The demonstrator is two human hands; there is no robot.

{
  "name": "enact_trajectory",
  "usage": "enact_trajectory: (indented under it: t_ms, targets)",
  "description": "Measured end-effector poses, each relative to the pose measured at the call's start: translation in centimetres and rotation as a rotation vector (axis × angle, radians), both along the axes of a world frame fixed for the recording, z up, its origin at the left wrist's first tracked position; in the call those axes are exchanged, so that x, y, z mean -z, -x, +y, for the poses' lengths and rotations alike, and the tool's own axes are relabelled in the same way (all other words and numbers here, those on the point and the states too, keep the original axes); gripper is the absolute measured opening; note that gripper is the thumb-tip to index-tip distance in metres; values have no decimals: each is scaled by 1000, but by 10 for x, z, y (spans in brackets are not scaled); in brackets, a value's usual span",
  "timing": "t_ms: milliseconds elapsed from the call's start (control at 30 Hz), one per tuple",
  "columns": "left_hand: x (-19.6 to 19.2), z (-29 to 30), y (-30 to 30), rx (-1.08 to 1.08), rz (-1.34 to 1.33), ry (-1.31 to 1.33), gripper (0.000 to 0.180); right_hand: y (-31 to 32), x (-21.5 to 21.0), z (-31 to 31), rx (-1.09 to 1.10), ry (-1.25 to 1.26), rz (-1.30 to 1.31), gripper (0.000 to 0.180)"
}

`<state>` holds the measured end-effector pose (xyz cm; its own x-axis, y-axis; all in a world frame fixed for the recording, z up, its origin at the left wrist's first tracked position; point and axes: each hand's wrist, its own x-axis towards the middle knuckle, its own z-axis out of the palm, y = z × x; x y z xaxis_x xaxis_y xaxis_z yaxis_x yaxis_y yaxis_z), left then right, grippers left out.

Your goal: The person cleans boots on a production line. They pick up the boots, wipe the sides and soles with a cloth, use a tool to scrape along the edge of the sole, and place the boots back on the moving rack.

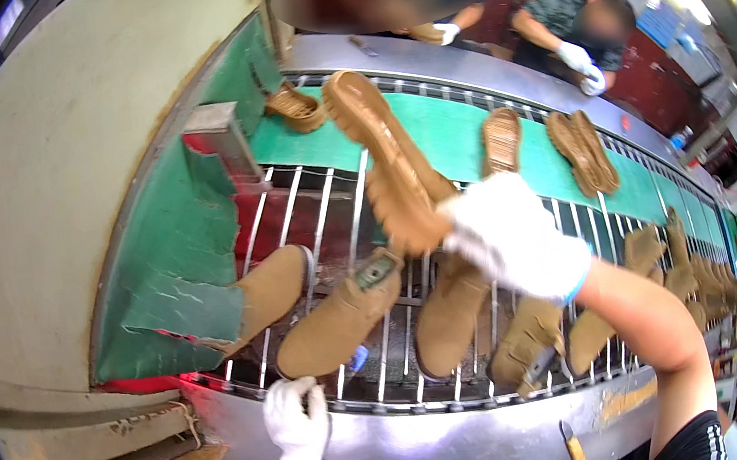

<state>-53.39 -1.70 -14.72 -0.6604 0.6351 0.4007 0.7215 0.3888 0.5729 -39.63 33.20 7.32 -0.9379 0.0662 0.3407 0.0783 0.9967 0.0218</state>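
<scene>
My right hand [518, 233], in a white glove with a blue cuff, is closed on the heel end of a tan shoe sole [387, 158]. The sole is raised over the conveyor, its hollow side partly visible. At the near conveyor edge is my left hand [297, 424], also gloved, its fingers loosely bent and apart with nothing seen in them. Just beyond it lies a tan suede shoe [336, 323]. A second suede shoe [450, 317] lies below my right hand, partly covered by it. Another shoe [529, 339] lies to its right.
The metal-rod conveyor [385, 358] carries several more shoes rightward. Loose soles [582, 151] lie on the green belt [456, 116] behind. A torn green flap [174, 274] hangs at the left. A wooden-handled knife [573, 447] lies on the near metal ledge. Two people work across the line.
</scene>
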Motion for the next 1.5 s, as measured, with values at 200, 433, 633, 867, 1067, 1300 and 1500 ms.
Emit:
enact_trajectory:
  t_ms: [200,433,633,867,1067,1300,1500]
  targets:
    - [-7,-12,-31,153,-1024,-506,44,-148,7,-180,-62,128,-101,25]
    - [-80,-140,-168,414,-1225,-264,101,-219,158,-397,22,199,-160,20]
    - [-34,-153,-151,426,-1108,-420,83,-252,148,-425,209,341,6,42]
    - [-78,-211,-54,215,-498,-290,71,-351,37,-357,626,659,223,62]
    - [-94,-188,-127,184,71,-252,60,-462,80,-263,1035,582,385,73]
    - [20,-127,-164,281,-93,-119,42,-521,187,-182,1492,720,695,74]
    - [8,-120,-177,270,-90,-97,39,-526,204,-157,1512,661,778,59]
